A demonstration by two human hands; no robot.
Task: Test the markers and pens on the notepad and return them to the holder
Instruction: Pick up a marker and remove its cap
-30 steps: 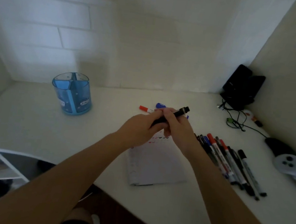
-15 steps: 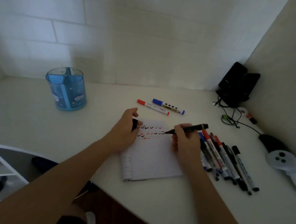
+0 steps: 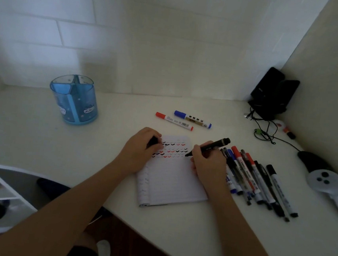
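Item: translucent blue round plastic holder [image 3: 74,100], divided into compartments, upright, well apart to the far left of the left hand.

Item: left hand [image 3: 141,149], fingers curled round a small black cap [image 3: 153,141], resting on the upper left corner of the notepad.

Item: white lined paper notepad [image 3: 171,179], flat between and under both hands; rows of small black, red and blue tick marks across its top.

Items: white marker with red cap [image 3: 174,121] and white marker with blue cap [image 3: 192,119], side by side, beyond the hands.

Item: right hand [image 3: 208,164], fingers pinching a black marker [image 3: 209,147], uncapped, tip down at the right end of the tick rows.

Items: row of assorted capped pens and markers [image 3: 258,177], just right of the right hand.
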